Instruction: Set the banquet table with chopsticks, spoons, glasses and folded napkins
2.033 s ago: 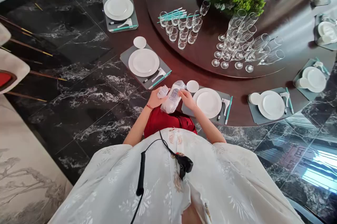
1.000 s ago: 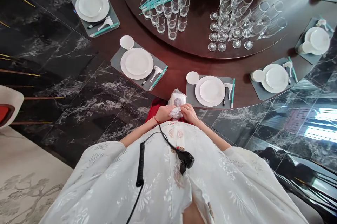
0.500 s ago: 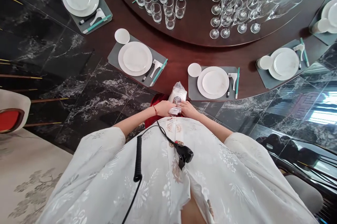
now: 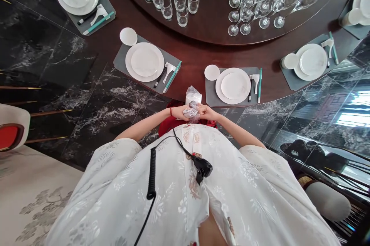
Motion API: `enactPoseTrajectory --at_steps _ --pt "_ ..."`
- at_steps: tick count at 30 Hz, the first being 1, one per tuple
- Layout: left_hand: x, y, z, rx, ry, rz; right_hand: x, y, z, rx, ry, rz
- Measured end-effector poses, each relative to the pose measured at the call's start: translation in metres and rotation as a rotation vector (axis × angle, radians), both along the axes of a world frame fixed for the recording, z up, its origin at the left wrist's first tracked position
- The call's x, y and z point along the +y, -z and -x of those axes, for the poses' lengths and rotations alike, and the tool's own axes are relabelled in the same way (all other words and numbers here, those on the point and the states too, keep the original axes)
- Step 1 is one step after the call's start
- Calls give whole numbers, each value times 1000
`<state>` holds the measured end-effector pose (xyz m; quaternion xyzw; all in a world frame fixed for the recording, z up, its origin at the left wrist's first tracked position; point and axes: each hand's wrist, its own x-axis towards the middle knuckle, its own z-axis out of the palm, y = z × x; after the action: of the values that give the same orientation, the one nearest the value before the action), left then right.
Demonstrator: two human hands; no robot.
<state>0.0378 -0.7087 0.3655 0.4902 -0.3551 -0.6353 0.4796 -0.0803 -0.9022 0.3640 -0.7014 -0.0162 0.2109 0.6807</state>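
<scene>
Left hand and right hand, pressed together at lower centre, just below the curved edge of the dark wood desk. Grey place mat near the right hand. Clear plastic bag, bunched, rising above both hands, lower end pinched between them. Red wrist cord on the left wrist.

1. Two hands: left hand, right hand.
2. One plastic bag, at the hands' 12 o'clock.
3. Five white plates, from 10 to 2 o'clock.
4. Two chairs, at 9 and 4 o'clock.
</scene>
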Motion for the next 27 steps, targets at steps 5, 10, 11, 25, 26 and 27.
enactPoseTrajectory --at_steps 5,10,11,25,26,27 --pt "-10 3 -12 265 -148 -9 4 14 -19 101 310 -321" --pt "0 -1 -10 360 -186 -34 -6 10 -18 168 468 -562" --pt "2 -1 -7 401 -208 -39 -12 9 -17 194 476 -600" --pt "-1 -11 -21 -200 -547 52 -28 7 -38 73 574 268" --pt "-4 -10 -17 -215 -576 49 -33 1 -37 22 576 379" --pt "-8 -8 -13 -225 -608 39 -36 -6 -36 -48 591 488"
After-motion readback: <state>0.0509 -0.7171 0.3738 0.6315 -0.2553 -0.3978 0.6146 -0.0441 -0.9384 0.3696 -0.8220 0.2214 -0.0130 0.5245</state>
